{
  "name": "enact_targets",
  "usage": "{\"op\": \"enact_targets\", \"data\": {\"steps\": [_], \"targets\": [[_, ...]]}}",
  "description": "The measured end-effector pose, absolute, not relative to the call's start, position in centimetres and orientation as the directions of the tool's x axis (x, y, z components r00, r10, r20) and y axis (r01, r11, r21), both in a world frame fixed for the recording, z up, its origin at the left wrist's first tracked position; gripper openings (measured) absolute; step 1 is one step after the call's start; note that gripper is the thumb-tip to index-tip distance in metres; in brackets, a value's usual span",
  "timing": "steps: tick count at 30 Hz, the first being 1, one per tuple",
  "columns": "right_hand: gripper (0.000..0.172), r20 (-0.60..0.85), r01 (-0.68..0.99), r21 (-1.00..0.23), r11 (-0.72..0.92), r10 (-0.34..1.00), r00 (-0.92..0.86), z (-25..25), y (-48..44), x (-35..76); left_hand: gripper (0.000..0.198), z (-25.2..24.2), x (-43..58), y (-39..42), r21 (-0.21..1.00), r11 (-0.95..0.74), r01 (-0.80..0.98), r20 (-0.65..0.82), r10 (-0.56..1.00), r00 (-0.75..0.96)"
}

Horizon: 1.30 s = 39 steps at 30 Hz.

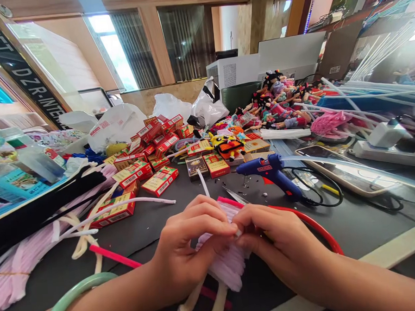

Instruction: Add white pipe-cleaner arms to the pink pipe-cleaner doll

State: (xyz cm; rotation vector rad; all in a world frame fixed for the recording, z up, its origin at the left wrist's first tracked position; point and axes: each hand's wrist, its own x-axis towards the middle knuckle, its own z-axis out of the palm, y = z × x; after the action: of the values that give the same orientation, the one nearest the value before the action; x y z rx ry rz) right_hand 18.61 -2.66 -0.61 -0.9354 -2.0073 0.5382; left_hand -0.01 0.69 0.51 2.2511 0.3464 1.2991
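Note:
My left hand (191,249) and my right hand (278,244) pinch the top of a bundle of pale pink pipe cleaners (229,263) from either side. Cream pipe-cleaner stems (217,306) hang below the bundle. A red pipe cleaner (313,223) curves past my right hand, and its near part passes under that hand. A pale green bangle (74,296) circles my left wrist. Small scissors (235,196) lie just beyond my fingers, with a blue hot glue gun (273,174) to the right of them.
Red and yellow small boxes (145,163) are piled on the black work mat (354,231). Behind them stand a heap of pipe-cleaner dolls (278,107) and white plastic bags (115,128). A phone (347,169) and power strip (384,153) sit to the right.

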Motion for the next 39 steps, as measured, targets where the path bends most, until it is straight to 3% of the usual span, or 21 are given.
{"op": "enact_targets", "data": {"steps": [17, 39], "targets": [[0.016, 0.448, 0.398, -0.708, 0.583, 0.807, -0.384, -0.44, -3.03, 18.74, 0.013, 0.66, 0.03, 0.71, 0.510, -0.860, -0.017, 0.737, 0.427, 0.524], [0.015, 0.507, 0.389, -0.678, 0.623, 0.780, -0.367, -0.68, -2.91, 18.72, 0.013, 0.59, -0.14, 0.48, 0.440, -0.897, 0.035, 0.761, 0.393, 0.516]]}}
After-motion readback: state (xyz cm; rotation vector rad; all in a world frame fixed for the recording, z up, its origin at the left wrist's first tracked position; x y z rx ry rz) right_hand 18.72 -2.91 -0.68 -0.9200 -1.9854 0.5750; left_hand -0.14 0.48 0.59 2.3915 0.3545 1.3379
